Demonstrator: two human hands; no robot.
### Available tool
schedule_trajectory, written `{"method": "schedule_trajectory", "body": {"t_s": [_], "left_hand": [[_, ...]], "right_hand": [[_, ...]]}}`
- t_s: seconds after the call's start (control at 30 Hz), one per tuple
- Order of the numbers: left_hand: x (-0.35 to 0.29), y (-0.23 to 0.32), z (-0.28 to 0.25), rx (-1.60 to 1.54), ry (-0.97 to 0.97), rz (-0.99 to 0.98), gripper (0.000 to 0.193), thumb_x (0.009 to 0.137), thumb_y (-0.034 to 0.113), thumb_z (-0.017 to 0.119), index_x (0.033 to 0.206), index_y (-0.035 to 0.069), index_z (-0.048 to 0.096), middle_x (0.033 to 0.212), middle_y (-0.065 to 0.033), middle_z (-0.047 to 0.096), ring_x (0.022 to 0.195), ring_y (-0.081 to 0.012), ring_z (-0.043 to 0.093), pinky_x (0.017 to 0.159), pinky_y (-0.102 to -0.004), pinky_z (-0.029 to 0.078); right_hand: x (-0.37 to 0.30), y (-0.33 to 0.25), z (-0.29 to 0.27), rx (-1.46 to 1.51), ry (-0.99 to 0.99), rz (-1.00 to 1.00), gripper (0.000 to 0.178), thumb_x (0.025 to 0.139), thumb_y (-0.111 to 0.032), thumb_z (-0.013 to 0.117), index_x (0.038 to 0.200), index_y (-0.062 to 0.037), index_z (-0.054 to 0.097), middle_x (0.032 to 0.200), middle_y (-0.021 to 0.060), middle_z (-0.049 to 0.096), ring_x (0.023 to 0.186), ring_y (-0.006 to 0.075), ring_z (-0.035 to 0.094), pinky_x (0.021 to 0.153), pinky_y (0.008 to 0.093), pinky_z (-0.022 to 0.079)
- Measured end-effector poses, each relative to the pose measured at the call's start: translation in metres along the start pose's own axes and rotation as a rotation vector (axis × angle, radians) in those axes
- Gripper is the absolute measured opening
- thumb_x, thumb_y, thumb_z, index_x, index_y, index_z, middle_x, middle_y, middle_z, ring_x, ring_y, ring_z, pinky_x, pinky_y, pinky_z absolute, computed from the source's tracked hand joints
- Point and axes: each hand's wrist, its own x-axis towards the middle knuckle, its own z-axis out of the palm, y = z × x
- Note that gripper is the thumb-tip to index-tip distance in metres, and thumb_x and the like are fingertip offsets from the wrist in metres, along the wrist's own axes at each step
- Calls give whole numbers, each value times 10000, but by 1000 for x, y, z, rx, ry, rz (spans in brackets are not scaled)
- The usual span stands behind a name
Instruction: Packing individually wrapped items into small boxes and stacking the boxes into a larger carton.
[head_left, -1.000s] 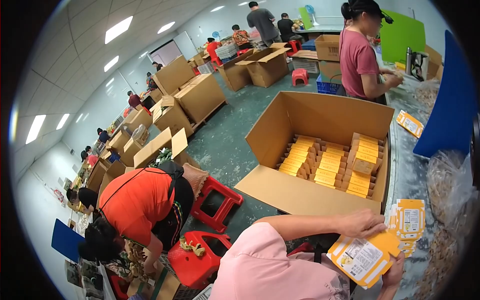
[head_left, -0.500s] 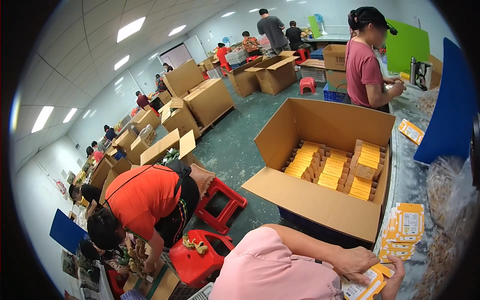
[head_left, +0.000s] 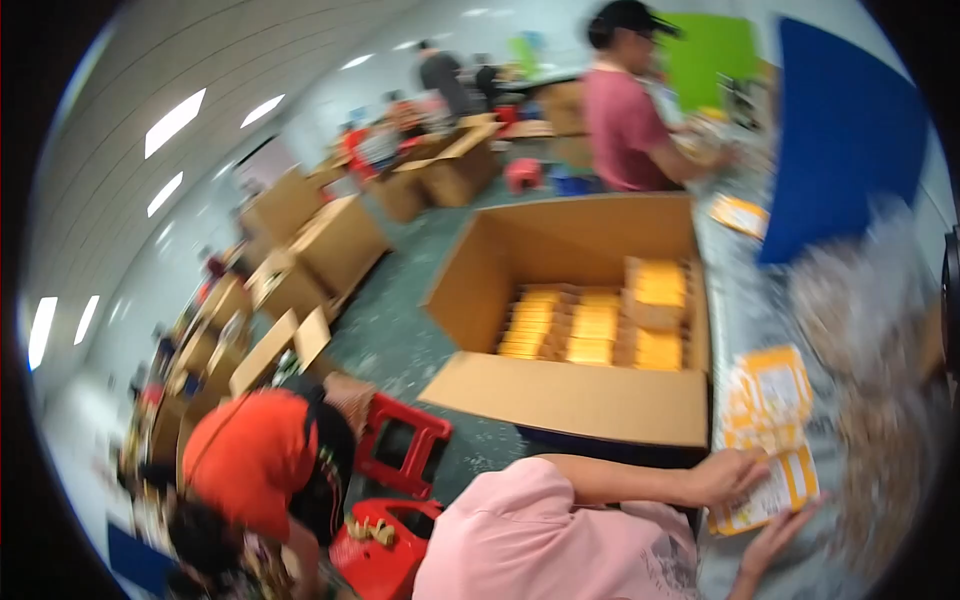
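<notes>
A flat yellow-and-white carton (head_left: 770, 500) is tilted between my two hands over the bench. My left hand (head_left: 728, 476) reaches across from the pink sleeve, its fingers bent and closed over the carton's upper left part. From below, my right hand (head_left: 782, 538) grips the lower right edge, fingertips along the side; motion blurs the details. Just beyond lies a spread stack of similar flat cartons (head_left: 770, 385) on the metal bench (head_left: 740, 290). Left of the bench stands a large open cardboard box (head_left: 570, 400) holding rows of small yellow boxes (head_left: 595, 325).
Clear plastic bags (head_left: 860, 280) of brownish contents line the bench's right side under a blue panel (head_left: 850, 130). Another carton (head_left: 740, 214) lies farther up, near a person in pink (head_left: 625, 130). At left, a person in orange (head_left: 250, 440) bends beside red stools (head_left: 405, 440).
The view has swung, shifting the scene left and blurring it. My hands have moved up the bench toward the carton stack; the held carton now looks flatter and more fully visible.
</notes>
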Motion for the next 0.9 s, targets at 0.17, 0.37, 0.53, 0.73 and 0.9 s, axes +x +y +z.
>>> {"method": "schedule_trajectory", "body": {"t_s": [0.17, 0.37, 0.53, 0.73, 0.9], "left_hand": [[-7, 9, 20, -3, -167, -167, 588, 1044, 337, 469, 1520, 74, 243, 666, -170, 639, 550, -297, 640, 525, -417, 528], [7, 6, 36, -158, -234, 125, 498, 1055, 287, 439, 1467, 25, 340, 1267, -270, 573, 1154, -338, 589, 983, -391, 455], [3, 17, 49, -240, -275, 14, 318, 1062, 263, 476, 905, -2, 557, 735, -69, 552, 647, -122, 464, 592, -300, 437], [4, 21, 33, -328, -405, -151, 377, 1068, 264, 480, 778, 27, 524, 737, 43, 487, 707, -31, 367, 575, -229, 326], [6, 37, 32, -454, -311, -171, 193, 1057, 196, 484, 1011, 17, 541, 813, -9, 587, 705, -56, 446, 664, -225, 403]], "right_hand": [[-38, 25, 4, -2505, 5, -335, 615, 1068, -225, 392, 1557, 28, 117, 1634, 190, 134, 1501, 293, 178, 1211, 406, 168], [-57, 39, 19, -2340, 191, -393, 306, 1065, -139, 405, 1279, 29, 545, 1291, 95, 559, 1089, 159, 563, 929, 286, 448], [-70, 55, 43, -2289, 225, -524, 290, 1067, -150, 417, 1132, 54, 613, 1259, 102, 597, 1009, 132, 595, 867, 267, 468], [-78, 46, 55, -2446, 154, -300, 310, 1056, -153, 436, 1252, 50, 563, 1350, 108, 593, 1034, 111, 608, 870, 245, 482], [-73, 68, 67, -2530, 117, -535, 229, 977, -30, 528, 1182, 36, 605, 1324, 212, 567, 948, 162, 628, 801, 286, 505]]}}
